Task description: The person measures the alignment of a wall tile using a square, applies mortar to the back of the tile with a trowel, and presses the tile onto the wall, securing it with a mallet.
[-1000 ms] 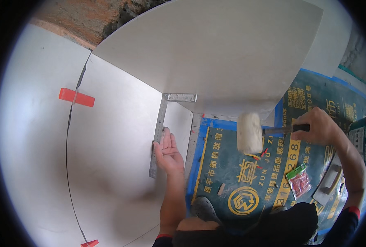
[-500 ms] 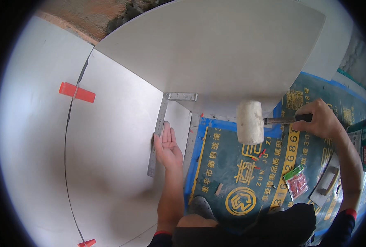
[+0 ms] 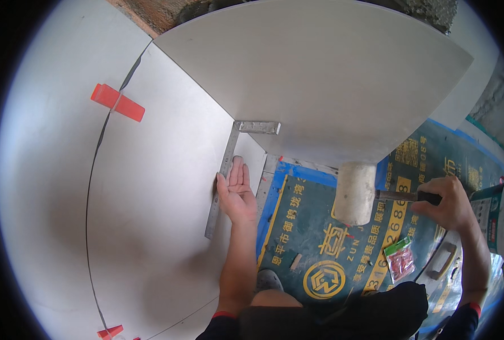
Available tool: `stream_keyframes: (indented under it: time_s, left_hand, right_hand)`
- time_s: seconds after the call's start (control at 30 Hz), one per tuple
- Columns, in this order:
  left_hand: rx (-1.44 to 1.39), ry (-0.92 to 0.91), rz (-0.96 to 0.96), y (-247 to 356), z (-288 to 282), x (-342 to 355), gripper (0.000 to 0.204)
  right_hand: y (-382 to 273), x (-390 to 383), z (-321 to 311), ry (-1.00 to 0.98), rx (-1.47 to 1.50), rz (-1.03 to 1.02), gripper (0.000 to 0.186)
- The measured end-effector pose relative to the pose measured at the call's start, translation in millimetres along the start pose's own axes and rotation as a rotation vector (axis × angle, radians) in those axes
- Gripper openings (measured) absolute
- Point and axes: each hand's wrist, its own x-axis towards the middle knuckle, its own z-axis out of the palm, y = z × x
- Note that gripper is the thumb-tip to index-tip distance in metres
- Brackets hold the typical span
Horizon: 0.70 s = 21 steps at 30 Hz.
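My right hand (image 3: 449, 203) is closed around the dark grip of a white-headed mallet (image 3: 356, 194). The mallet's head hangs just below the lower edge of a large grey tile panel (image 3: 320, 73). A metal try square (image 3: 221, 184) has its long blade along the pale tile wall (image 3: 150, 187) at left and its short stock (image 3: 257, 127) against the grey panel. My left hand (image 3: 239, 195) lies over the blade, palm up with fingers stretched out; its thumb touches the blade's edge. Whatever lies behind that hand is hidden.
Red levelling wedges (image 3: 119, 102) sit along the dark joint in the wall tiles. A printed green floor sheet (image 3: 306, 201) has blue tape at its border. On it lie a packet of red pieces (image 3: 399, 259) and a trowel (image 3: 446, 262); a bucket (image 3: 493, 218) stands right.
The mallet and my right hand have moved lower in the picture. The view has shifted slightly. My left hand stays beside the square's blade, fingers still stretched.
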Motion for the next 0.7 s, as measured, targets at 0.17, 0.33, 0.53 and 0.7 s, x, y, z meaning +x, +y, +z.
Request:
stream_keyframes:
  time_s: [0.17,0.33,0.53,0.7]
  left_hand:
    - [-0.002,-0.043,0.034,-4.5,-5.3,0.0,0.055]
    - [-0.022,-0.052,0.040,-6.3,-8.4,2.9,0.053]
    - [0.025,-0.056,0.054,-7.2,-8.4,3.4,0.060]
    - [0.021,-0.040,0.044,-6.8,-6.0,1.0,0.058]
  right_hand:
    - [-1.2,-12.6,-2.8,0.115,0.018,0.048,0.027]
    - [-2.3,-18.6,-13.0,0.130,0.004,0.047,0.030]
    - [-0.8,-3.9,6.2,0.226,-0.014,-0.013,0.024]
    - [-2.5,4.6,-18.5,-0.044,0.011,0.070,0.021]
